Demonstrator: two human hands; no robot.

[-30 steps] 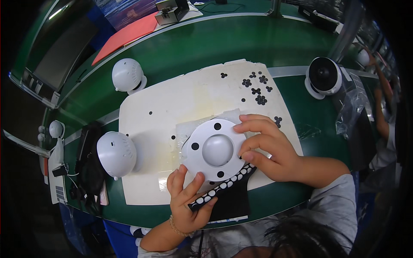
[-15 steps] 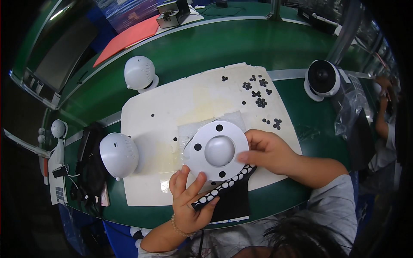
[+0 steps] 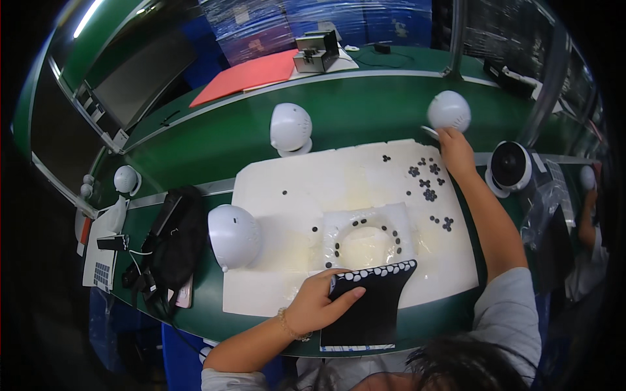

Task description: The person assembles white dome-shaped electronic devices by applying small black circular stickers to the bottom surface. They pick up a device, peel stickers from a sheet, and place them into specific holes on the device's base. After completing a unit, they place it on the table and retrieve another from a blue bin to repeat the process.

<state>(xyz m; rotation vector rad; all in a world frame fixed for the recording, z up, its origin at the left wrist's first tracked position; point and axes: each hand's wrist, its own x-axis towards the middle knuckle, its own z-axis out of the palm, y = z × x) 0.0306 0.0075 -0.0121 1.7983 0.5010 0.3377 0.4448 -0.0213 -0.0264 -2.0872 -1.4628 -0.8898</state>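
My left hand lies near the table's front edge, thumb over a black sheet. White circular gaps run along that sheet's top edge, and its fingers are partly hidden behind it. My right hand is stretched to the far right, closed on the flat base of a white round-headed device. Beyond the sheet sits a white foam pad with a round opening ringed by several small black dots. Black round pads lie in clusters on the white mat, left of my right forearm.
More white devices stand on the green table: one at the back, one at the left, one with a black front at the right. A black bag lies left. A metal rail crosses behind. Another person's arm shows far right.
The white device has gone from above the foam pad to the far right in my right hand, uncovering the pad. My left hand no longer touches it and keeps the black sheet.
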